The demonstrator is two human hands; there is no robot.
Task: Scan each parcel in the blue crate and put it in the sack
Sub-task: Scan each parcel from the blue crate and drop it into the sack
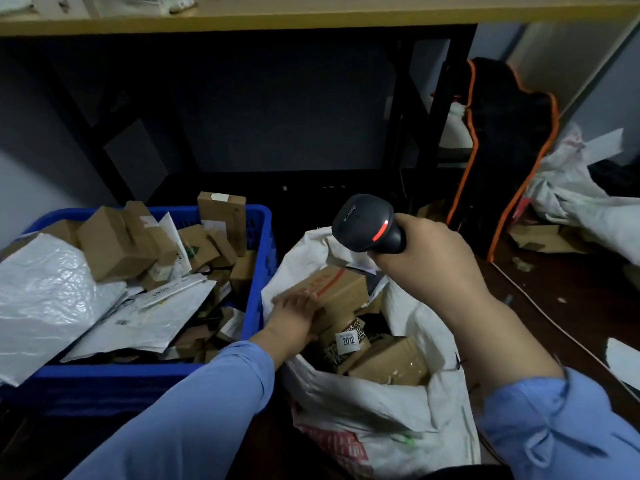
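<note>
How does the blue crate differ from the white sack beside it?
The blue crate is rigid plastic with perforated walls; the white sack is soft and crumpled. The crate's load piles above its rim, with white mailers among boxes; the sack shows mostly cardboard boxes. Both stand open and hold parcels.

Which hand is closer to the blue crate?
Left. The left hand is just right of the blue crate, holding a cardboard box at the mouth of the sack. The right hand is farther right, above the sack, gripping the scanner.
</note>
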